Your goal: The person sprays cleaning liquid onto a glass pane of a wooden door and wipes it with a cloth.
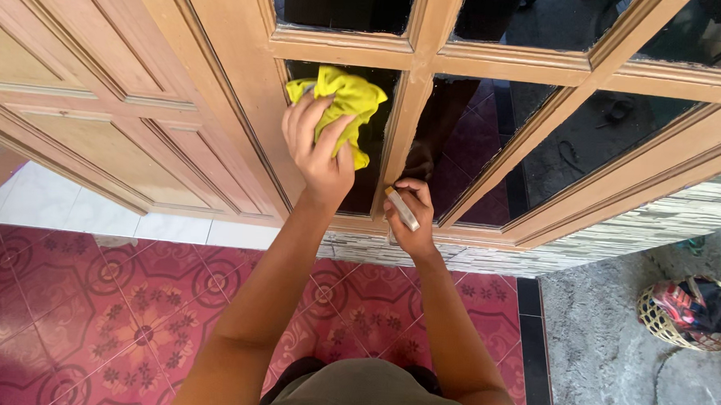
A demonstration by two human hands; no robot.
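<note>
Head cam looking straight down: left hand (318, 148) has a yellow cloth (344, 105) bunched under its fingers, pressed flat on a dark glass pane (374, 158) of the wooden window frame (419, 67). Right hand (411, 221) is curled around a small light-coloured stick-shaped thing (401, 208), can't tell what it is, resting down by the frame's bottom rail. Below are red patterned floor tiles (88, 312), and a woven basket (689, 314) sits off right on the concrete.
</note>
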